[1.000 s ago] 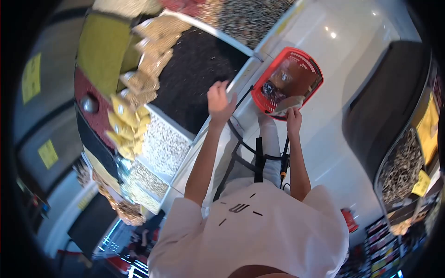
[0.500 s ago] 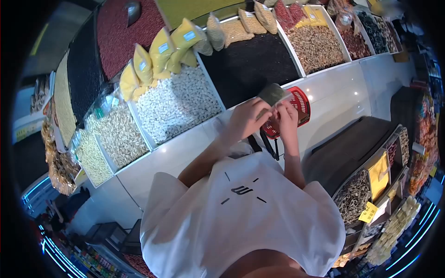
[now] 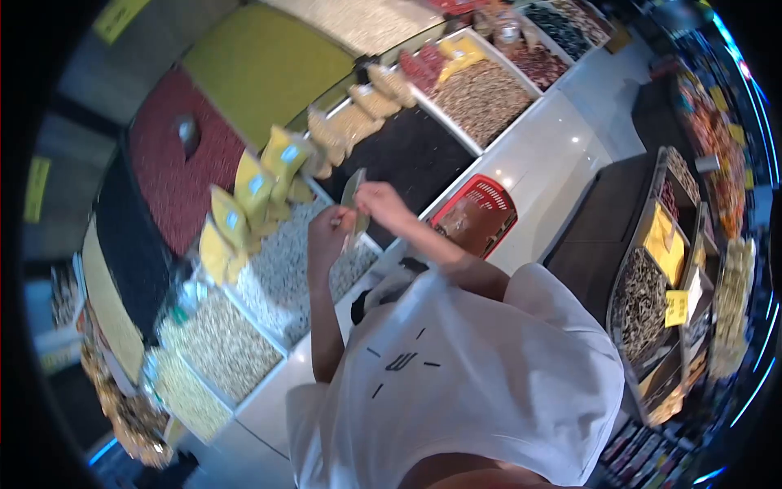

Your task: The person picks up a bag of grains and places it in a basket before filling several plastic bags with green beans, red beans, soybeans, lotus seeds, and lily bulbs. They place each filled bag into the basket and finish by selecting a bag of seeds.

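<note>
A small clear plastic bag with dark green contents (image 3: 353, 188) is up in front of my chest, seen almost edge-on. My left hand (image 3: 329, 229) pinches its near side, while my right hand (image 3: 380, 203) has closed fingers on the other edge. What exactly fills the bag cannot be made out. Behind and below the hands lie a bin of white pieces (image 3: 297, 244) and a bin of black grains (image 3: 415, 155).
A red shopping basket (image 3: 507, 213) with a clear bag inside stands on the floor at my right. Yellow filled bags (image 3: 253, 187) line the bins. A dark display stand (image 3: 599, 228) is to the right. Red beans (image 3: 167, 147) with a scoop (image 3: 186, 130) lie further left.
My view has turned and my body has swung toward the bins. Both hands, still on the bag, have moved left, away from above the red basket, and the bag has turned edge-on.
</note>
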The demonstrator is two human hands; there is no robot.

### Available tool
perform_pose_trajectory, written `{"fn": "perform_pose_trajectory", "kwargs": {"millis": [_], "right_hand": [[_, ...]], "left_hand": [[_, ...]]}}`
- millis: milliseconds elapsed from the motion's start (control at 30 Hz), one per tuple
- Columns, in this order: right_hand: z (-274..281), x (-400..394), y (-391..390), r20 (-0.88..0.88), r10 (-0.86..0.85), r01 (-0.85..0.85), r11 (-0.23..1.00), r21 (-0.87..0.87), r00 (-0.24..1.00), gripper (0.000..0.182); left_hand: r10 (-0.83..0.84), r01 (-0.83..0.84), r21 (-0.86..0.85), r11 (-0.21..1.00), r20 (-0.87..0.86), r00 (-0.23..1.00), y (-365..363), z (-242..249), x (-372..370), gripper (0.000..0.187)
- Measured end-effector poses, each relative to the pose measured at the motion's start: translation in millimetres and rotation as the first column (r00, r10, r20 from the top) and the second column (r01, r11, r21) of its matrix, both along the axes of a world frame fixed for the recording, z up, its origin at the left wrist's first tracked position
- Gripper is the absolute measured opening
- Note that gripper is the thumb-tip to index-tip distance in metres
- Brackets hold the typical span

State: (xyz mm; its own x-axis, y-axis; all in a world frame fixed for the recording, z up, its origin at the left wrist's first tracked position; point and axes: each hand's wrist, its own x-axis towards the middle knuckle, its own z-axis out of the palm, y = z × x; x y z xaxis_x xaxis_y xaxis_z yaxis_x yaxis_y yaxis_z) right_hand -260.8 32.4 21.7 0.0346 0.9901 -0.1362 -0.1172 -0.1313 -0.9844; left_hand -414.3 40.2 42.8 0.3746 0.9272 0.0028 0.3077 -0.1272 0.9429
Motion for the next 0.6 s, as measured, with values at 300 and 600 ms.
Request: {"fn": "perform_pose_trajectory", "kwargs": {"millis": [300,600], "right_hand": [[-8.0,46.8,39.6,0.058,0.108,-0.102,0.990,-0.097,0.992,0.020],[-77.7,76.4,61.6,0.221,0.247,-0.245,0.969,-0.036,0.944,0.022]], "left_hand": [[0.038,0.145,-0.476,0.867,0.353,0.935,43.3,-57.0,31.5,0.011],[0.203,0.190,-0.626,0.757,0.501,0.842,53.1,-122.3,58.0,0.010]]}}
